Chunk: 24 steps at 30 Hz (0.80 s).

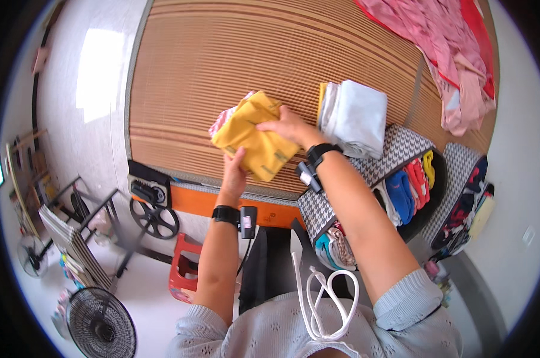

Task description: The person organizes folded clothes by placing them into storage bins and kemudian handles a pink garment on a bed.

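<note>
A folded yellow cloth (pixel 252 134) with dark printed marks lies between my hands over the striped bamboo mat (pixel 198 58). My left hand (pixel 235 176) grips its near left edge, thumb on top. My right hand (pixel 292 127) rests on its upper right side, fingers spread over the fabric. A pink-and-white striped cloth (pixel 223 118) peeks out from under its far left edge. Just right of my right hand stands a stack of folded cloths, with a pale blue one (pixel 361 116) outermost and a strip of yellow at its left side.
Houndstooth fabric bins (pixel 390 147) with folded clothes stand at the right, partly behind my right forearm. Rumpled pink clothing (pixel 453 67) covers the mat's far right corner. A red plastic stool (pixel 185 264), a black fan (pixel 101 324) and a metal frame (pixel 95 215) are at lower left.
</note>
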Each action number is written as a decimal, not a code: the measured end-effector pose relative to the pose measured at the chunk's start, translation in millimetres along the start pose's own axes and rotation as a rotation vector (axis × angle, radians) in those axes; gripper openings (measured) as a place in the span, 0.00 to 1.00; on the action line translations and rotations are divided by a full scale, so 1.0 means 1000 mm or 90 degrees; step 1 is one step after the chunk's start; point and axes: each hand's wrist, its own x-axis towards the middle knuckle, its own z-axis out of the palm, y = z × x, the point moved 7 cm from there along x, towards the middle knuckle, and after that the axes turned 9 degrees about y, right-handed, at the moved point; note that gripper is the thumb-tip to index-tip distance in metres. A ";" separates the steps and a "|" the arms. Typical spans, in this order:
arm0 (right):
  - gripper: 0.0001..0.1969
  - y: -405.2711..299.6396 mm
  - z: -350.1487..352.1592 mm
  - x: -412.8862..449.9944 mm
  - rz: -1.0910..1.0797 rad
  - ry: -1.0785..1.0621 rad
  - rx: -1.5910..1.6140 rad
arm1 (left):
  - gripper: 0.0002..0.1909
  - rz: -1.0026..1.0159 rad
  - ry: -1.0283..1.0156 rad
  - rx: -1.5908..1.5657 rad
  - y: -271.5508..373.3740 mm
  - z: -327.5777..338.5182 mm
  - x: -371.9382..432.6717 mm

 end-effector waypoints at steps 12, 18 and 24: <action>0.37 -0.019 -0.047 -0.206 -0.286 -0.018 0.541 | 0.34 0.010 -0.197 0.300 0.100 0.026 -0.136; 0.43 0.088 -0.139 -0.342 -0.224 0.108 0.661 | 0.35 0.036 -0.435 0.516 0.042 0.184 -0.258; 0.34 0.255 -0.216 -0.407 -0.162 0.205 0.967 | 0.32 -0.032 -0.592 0.586 -0.118 0.324 -0.341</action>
